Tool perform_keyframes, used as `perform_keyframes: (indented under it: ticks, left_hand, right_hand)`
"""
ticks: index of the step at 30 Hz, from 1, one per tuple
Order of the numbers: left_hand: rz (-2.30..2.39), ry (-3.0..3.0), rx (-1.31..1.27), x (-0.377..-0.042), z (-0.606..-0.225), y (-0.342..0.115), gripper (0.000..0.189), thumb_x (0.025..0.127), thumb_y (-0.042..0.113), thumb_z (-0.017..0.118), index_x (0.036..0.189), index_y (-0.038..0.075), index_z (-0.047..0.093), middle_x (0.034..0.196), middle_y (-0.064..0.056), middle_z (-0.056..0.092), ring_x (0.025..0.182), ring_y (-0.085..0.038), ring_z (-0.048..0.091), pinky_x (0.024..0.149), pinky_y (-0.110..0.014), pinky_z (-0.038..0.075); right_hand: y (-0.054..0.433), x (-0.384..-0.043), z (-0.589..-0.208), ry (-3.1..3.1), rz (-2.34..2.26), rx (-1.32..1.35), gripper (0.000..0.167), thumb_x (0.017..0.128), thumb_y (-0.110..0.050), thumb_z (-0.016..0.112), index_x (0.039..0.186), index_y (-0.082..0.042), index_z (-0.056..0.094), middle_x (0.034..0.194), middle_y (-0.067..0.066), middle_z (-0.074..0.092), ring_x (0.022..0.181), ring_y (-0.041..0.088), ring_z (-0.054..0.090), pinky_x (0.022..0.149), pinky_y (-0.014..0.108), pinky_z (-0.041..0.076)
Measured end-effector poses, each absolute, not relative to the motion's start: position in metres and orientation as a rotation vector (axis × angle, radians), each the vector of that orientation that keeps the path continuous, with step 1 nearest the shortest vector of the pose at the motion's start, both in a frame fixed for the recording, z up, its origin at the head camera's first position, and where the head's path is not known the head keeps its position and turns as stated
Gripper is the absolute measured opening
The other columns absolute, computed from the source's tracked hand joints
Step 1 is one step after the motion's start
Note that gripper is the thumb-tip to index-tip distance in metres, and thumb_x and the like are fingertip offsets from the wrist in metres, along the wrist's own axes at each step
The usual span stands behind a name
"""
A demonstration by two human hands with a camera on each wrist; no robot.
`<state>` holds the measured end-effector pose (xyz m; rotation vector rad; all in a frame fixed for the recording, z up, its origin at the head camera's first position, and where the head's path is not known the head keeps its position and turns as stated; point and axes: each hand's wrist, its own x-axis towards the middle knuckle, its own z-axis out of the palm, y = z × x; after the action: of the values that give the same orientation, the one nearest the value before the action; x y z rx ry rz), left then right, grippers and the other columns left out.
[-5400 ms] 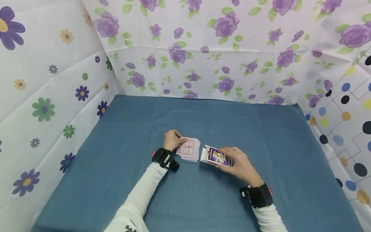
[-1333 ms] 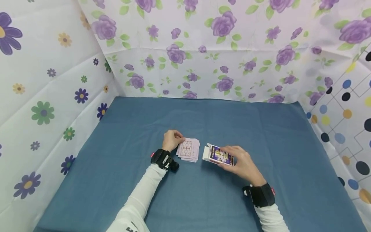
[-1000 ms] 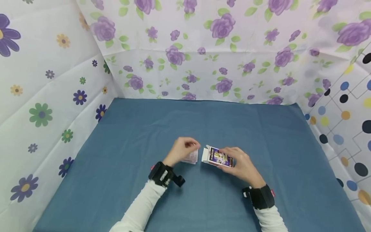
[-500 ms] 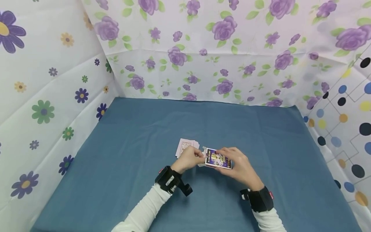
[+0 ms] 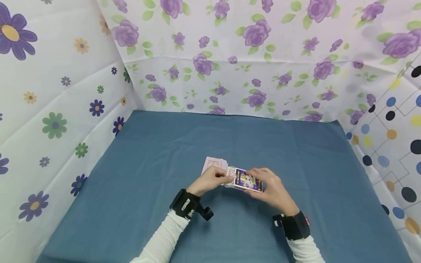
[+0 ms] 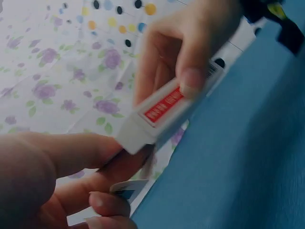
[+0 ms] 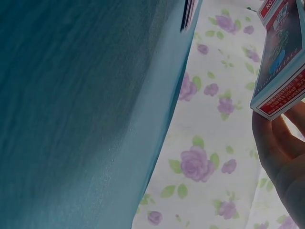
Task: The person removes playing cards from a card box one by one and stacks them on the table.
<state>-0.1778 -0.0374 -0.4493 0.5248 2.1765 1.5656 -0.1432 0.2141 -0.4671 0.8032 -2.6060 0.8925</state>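
Note:
My right hand (image 5: 273, 188) grips a purple card box (image 5: 249, 180) by its edges, with the opening facing left. At that opening my left hand (image 5: 210, 179) pinches a playing card (image 5: 231, 171), its patterned back up, partly inside the box. A loose stack of playing cards (image 5: 213, 162) lies on the cloth just behind the left hand, which hides part of it. The left wrist view shows the left thumb (image 6: 90, 148) at the white end of the box. A dark underside of the box (image 7: 281, 52) shows in the right wrist view.
A blue cloth (image 5: 158, 153) covers the table. White sheets with flowers (image 5: 204, 65) stand behind and on the left, and a dotted sheet (image 5: 391, 135) on the right. Both wrists wear black camera straps.
The left hand has left the stack and moved right to the box opening, where a card now shows in its pinch. The right hand keeps holding the box, nearly still.

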Motion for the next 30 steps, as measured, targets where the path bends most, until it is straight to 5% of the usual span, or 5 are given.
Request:
perform_keyframes:
  ticks: [9, 14, 19, 26, 30]
  left_hand:
    - [1.703, 2.078, 0.42, -0.182, -0.448, -0.066, 0.029, 0.096, 0.016, 0.059, 0.072, 0.001, 0.052, 0.065, 0.002, 0.044, 0.061, -0.011, 0.041, 0.061, -0.024, 0.037]
    - [1.772, 1.913, 0.381, -0.179, -0.445, -0.077, 0.027, 0.1, 0.013, 0.051, 0.116, -0.006, 0.061, 0.094, -0.015, 0.07, 0.079, -0.009, 0.066, 0.08, -0.036, 0.055]
    - [1.874, 1.763, 0.331, -0.176, -0.444, -0.079, 0.039, 0.103, 0.01, 0.043, 0.138, -0.005, 0.044, 0.118, -0.032, 0.062, 0.092, -0.016, 0.071, 0.093, -0.046, 0.051]
    - [2.078, 1.902, 0.064, -0.181, -0.45, -0.08, 0.029, 0.098, 0.014, 0.056, 0.121, -0.005, 0.054, 0.088, -0.008, 0.072, 0.079, -0.01, 0.071, 0.081, -0.033, 0.057]
    - [2.101, 2.128, -0.042, -0.198, -0.456, -0.085, 0.025, 0.094, 0.014, 0.064, 0.114, -0.001, 0.065, 0.075, 0.0, 0.07, 0.073, -0.017, 0.068, 0.074, -0.037, 0.056]
  right_hand:
    - [0.217, -0.143, -0.467, -2.626, 0.9, 0.764, 0.055, 0.075, -0.03, 0.084, 0.126, -0.018, 0.065, 0.122, 0.006, 0.066, 0.113, 0.024, 0.058, 0.083, 0.044, 0.051]
    - [0.218, -0.143, -0.467, -2.642, 0.895, 0.759, 0.055, 0.076, -0.031, 0.083, 0.126, -0.018, 0.064, 0.123, 0.008, 0.065, 0.114, 0.025, 0.058, 0.083, 0.046, 0.05]
    - [0.218, -0.144, -0.467, -2.636, 0.887, 0.763, 0.055, 0.076, -0.03, 0.083, 0.126, -0.017, 0.065, 0.122, 0.006, 0.066, 0.113, 0.025, 0.058, 0.082, 0.045, 0.05]
    - [0.219, -0.144, -0.468, -2.63, 0.901, 0.76, 0.055, 0.075, -0.03, 0.084, 0.125, -0.017, 0.065, 0.121, 0.006, 0.066, 0.112, 0.024, 0.058, 0.081, 0.044, 0.05]
    - [0.22, -0.144, -0.469, -2.645, 0.898, 0.752, 0.055, 0.075, -0.031, 0.084, 0.125, -0.017, 0.065, 0.121, 0.007, 0.066, 0.112, 0.025, 0.058, 0.082, 0.044, 0.05]
